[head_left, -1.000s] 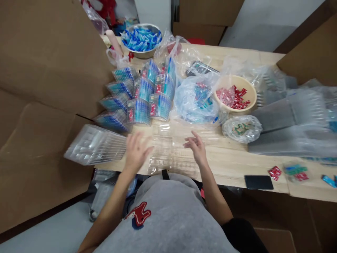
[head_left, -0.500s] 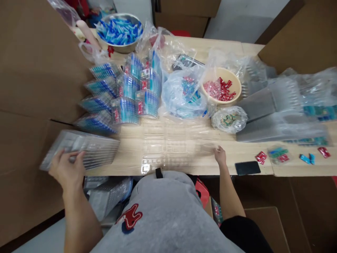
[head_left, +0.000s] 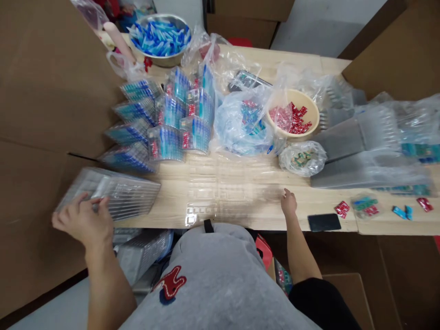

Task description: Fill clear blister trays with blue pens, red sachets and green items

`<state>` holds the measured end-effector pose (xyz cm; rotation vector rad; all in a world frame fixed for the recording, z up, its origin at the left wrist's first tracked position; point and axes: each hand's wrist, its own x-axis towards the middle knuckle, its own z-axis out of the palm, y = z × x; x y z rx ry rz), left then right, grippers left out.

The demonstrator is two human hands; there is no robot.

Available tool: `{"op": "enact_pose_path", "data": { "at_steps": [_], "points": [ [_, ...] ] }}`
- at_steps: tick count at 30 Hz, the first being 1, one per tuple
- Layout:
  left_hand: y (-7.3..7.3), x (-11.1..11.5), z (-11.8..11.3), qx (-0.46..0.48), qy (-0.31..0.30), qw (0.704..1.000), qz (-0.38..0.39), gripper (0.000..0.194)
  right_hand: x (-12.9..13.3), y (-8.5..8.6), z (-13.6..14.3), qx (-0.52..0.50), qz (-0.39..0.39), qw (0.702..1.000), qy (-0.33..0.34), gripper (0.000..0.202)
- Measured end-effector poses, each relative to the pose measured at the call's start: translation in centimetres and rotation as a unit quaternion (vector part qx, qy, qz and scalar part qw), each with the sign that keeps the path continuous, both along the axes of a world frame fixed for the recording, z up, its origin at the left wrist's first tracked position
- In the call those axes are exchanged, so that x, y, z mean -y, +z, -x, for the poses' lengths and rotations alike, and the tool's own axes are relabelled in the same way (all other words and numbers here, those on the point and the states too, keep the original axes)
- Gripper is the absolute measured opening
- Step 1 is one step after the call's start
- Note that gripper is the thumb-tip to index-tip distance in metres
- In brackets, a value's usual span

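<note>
At the left, a stack of clear ribbed plastic trays (head_left: pixel 127 195) leans on the table. My left hand (head_left: pixel 84 220) is over its near side, fingers spread and thumb apart, with nothing visibly gripped. Several clear trays (head_left: pixel 201 201) lie flat in front of my body, hard to tell from the wood beneath. My right hand (head_left: pixel 288 201) is at their right end. Its fingers are curled at the edge of a blurred clear plastic tray (head_left: pixel 270 192).
Filled packs (head_left: pixel 167 142) stand in rows behind. A metal bowl (head_left: pixel 160 39) holds blue pieces; a cream bowl (head_left: pixel 312 114) holds red packets. Plastic bags (head_left: pixel 240 133) and a small bag (head_left: pixel 302 158) lie between. A phone (head_left: pixel 324 222) and more clear trays (head_left: pixel 354 165) are at right.
My left hand has shifted slightly left and its fingers have spread on the stack. My right hand stays almost in place. The whole view has moved a little.
</note>
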<state>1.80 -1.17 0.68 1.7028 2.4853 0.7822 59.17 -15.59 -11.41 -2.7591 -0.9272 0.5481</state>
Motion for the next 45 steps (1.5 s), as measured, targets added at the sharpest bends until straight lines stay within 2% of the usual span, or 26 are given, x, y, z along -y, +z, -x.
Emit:
{"op": "enact_pose_path", "data": {
  "at_steps": [7, 10, 12, 14, 15, 16, 18, 21, 23, 26, 28, 29, 30, 31, 32, 34, 36, 37, 39, 40, 41, 43, 45],
  "points": [
    [-1.0, -0.4, 0.2, 0.033, -0.003, 0.999, -0.03, 0.024, -2.5, -1.6, 0.9, -0.004, -0.043, 0.998, 0.039, 0.057],
    [-1.0, -0.6, 0.3, 0.055, 0.011, 0.998, -0.031, 0.021, -3.7, -1.8, 1.3, -0.018, -0.052, 0.997, 0.05, 0.054],
    [-0.3, -0.7, 0.7, 0.072, 0.058, 0.995, -0.045, 0.017, -4.3, -1.5, 1.7, -0.026, -0.056, 0.997, 0.046, 0.051],
    [0.9, -1.0, 1.5, 0.073, 0.114, 0.985, -0.105, 0.015, -4.9, -0.9, 2.2, -0.027, -0.065, 0.997, 0.035, 0.051],
    [1.7, -1.2, 1.9, 0.064, 0.122, 0.98, -0.143, 0.017, -5.4, -0.4, 2.6, -0.026, -0.074, 0.996, 0.03, 0.051],
    [2.7, -1.3, 2.2, 0.048, 0.107, 0.977, -0.177, 0.019, -5.9, 0.1, 3.0, -0.025, -0.088, 0.995, 0.028, 0.052],
    [4.6, -1.5, 2.2, -0.002, 0.016, 0.976, -0.216, 0.024, -7.3, 1.2, 4.2, -0.035, -0.125, 0.991, 0.036, 0.054],
    [6.5, -1.5, -0.5, -0.092, -0.153, 0.957, -0.229, 0.018, -9.8, 3.2, 7.7, -0.102, -0.188, 0.973, 0.085, 0.056],
    [6.9, -1.2, -3.8, -0.131, -0.236, 0.931, -0.246, 0.009, -11.0, 5.1, 11.3, -0.17, -0.223, 0.951, 0.134, 0.053],
    [6.5, -0.1, -9.5, -0.143, -0.328, 0.896, -0.262, 0.012, -11.8, 9.4, 17.5, -0.289, -0.27, 0.894, 0.211, 0.048],
    [6.1, 0.8, -12.7, -0.132, -0.379, 0.878, -0.262, 0.013, -12.1, 12.6, 21.1, -0.471, -0.333, 0.779, 0.245, 0.049],
    [5.9, 1.3, -13.8, -0.125, -0.402, 0.869, -0.26, 0.014, -12.3, 14.1, 22.5, -0.515, -0.353, 0.74, 0.251, 0.053],
    [5.6, 1.6, -14.7, -0.116, -0.426, 0.86, -0.255, 0.016, -12.4, 15.2, 23.5, -0.545, -0.363, 0.715, 0.245, 0.056],
    [5.2, 1.8, -15.1, -0.105, -0.447, 0.852, -0.251, 0.019, -12.6, 16.1, 23.9, -0.557, -0.37, 0.705, 0.234, 0.059],
    [4.8, 1.8, -15.1, -0.094, -0.461, 0.846, -0.249, 0.022, -12.6, 16.5, 23.9, -0.556, -0.374, 0.71, 0.216, 0.059],
    [3.9, 1.6, -13.8, -0.071, -0.452, 0.854, -0.249, 0.029, -12.3, 16.1, 21.9, -0.526, -0.381, 0.741, 0.17, 0.054],
    [2.7, 1.1, -11.1, -0.049, -0.377, 0.896, -0.229, 0.035, -10.8, 14.3, 17.8, -0.471, -0.38, 0.788, 0.113, 0.049],
    [2.1, 0.9, -9.4, -0.04, -0.316, 0.928, -0.196, 0.035, -9.5, 13.2, 15.3, -0.437, -0.371, 0.816, 0.08, 0.049],
    [0.9, 0.6, -5.9, -0.013, -0.192, 0.977, -0.096, 0.04, -5.6, 11.1, 9.8, -0.364, -0.321, 0.874, -0.01, 0.051],
    [0.4, 0.7, -4.4, -0.001, -0.142, 0.988, -0.057, 0.043, -3.3, 10.1, 7.3, -0.32, -0.287, 0.901, -0.06, 0.053],
    [0.0, 0.8, -3.1, 0.004, -0.117, 0.993, -0.01, 0.041, -0.9, 9.3, 5.1, -0.279, -0.249, 0.922, -0.103, 0.055],
    [-0.4, 1.1, -1.6, 0.008, -0.081, 0.996, 0.038, 0.033, 3.6, 7.7, 2.2, -0.235, -0.213, 0.936, -0.151, 0.056],
    [-0.3, 1.3, -1.3, 0.011, -0.066, 0.996, 0.053, 0.025, 7.0, 6.1, 1.1, -0.212, -0.185, 0.944, -0.174, 0.053]
  ]
}}
